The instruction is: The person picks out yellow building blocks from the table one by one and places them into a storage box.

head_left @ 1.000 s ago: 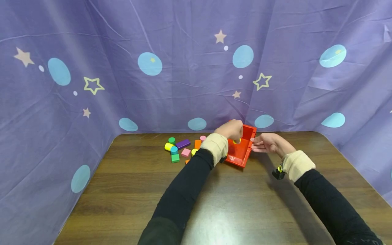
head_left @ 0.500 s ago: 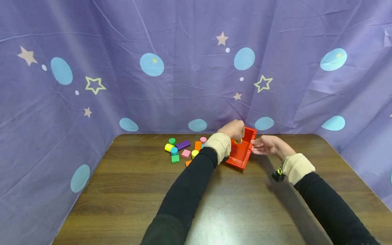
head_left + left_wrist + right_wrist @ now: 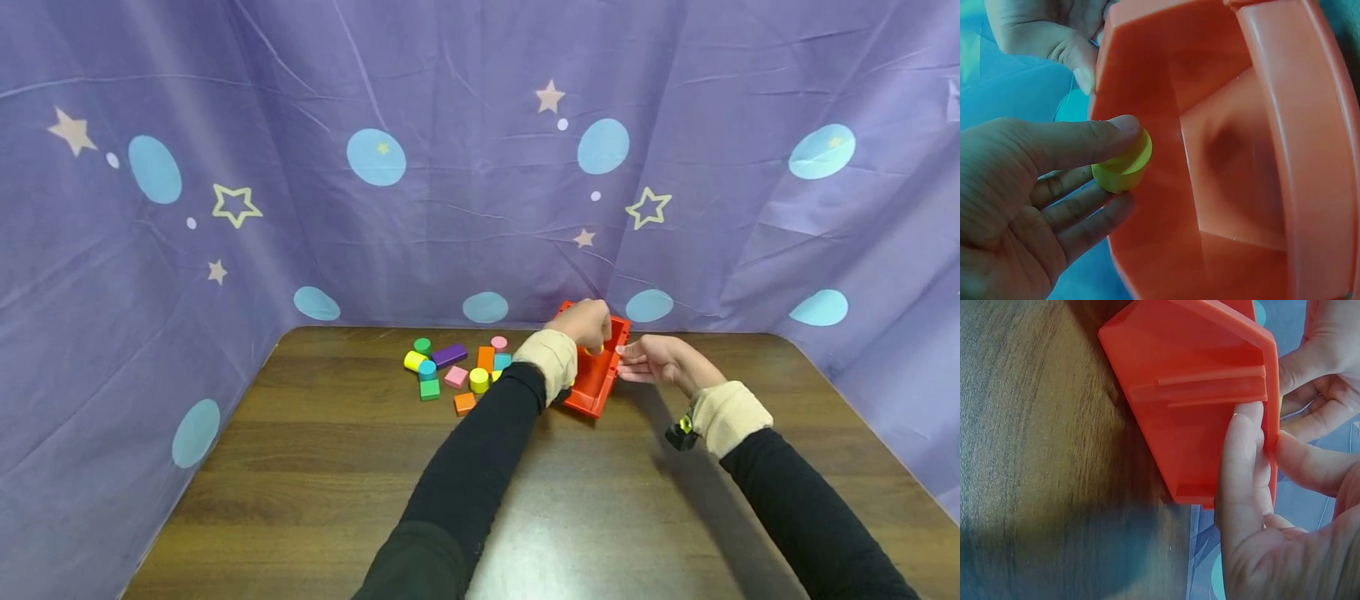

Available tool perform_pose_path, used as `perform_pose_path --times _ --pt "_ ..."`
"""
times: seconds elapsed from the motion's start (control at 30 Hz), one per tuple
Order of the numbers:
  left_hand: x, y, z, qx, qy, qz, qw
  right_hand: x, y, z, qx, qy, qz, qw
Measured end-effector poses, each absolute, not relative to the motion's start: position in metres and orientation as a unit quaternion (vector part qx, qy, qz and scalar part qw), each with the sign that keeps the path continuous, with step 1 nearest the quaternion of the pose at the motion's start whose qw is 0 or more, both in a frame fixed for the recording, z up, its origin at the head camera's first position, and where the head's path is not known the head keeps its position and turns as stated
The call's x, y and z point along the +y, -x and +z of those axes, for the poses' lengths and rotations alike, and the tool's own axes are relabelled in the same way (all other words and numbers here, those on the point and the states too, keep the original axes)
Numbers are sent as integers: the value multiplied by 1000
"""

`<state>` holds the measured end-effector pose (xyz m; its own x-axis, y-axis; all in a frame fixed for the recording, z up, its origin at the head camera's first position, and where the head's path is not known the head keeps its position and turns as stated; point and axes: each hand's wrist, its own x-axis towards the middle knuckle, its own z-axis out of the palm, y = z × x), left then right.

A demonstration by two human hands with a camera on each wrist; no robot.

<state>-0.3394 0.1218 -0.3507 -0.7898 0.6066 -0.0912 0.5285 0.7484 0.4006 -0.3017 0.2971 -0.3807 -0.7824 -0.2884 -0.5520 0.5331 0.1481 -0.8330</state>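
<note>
**Yellow cylinder [image 3: 1127,165] pinched at red bin [image 3: 1316,156], bin wall gripped**

Head view: Bin is set toward the far side of the wooden table [image 3: 300,500]. Left hand [image 3: 583,323] is held over the bin's mouth, a bit of yellow seen just beneath. Right hand [image 3: 660,361] is placed at the bin's right wall. Loose on the table, left of the bin: purple block [image 3: 449,355], pink block [image 3: 456,377], green block [image 3: 429,390], blue block [image 3: 502,362], orange block [image 3: 465,405], plus more small pieces. Purple curtain [image 3: 450,208] is hung behind.

Left wrist view: Cylinder is clamped between left thumb and fingers, thumb laid across its top, just by the bin's rim; whether the rim is touched cannot be told. Dark shadow [image 3: 1225,144] is cast inside the bin. Right thumb is seen at the rim, upper left.

Right wrist view: Bin wall is clamped by the right hand, thumb at the rim, fingers laid along the outer face, beside the raised ribs [image 3: 1210,387]. Left hand is partly seen beyond the rim.
</note>
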Motion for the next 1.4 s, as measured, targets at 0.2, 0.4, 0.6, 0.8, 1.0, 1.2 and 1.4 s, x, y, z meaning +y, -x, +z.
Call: perform_pose_path --times 0.2,0.4,0.6,0.8,1.0,1.2,1.4 --pt "125 343 -358 929 -302 180 116 294 302 -380 689 -87 -645 319" --pt "129 349 -364 928 -301 187 115 293 303 -379 691 -87 -643 319" --pt "129 353 -373 927 -300 191 117 293 304 -379 693 -78 -641 320" --pt "127 353 -379 928 -297 195 115 293 305 -380 697 -70 -637 323" --pt "128 354 -387 928 -299 188 119 294 306 -381 706 -68 -624 327" --pt "133 354 -397 929 -300 178 125 296 304 -382 715 -62 -611 334" --pt "136 352 -400 933 -294 171 120 298 303 -381 722 -56 -603 336"
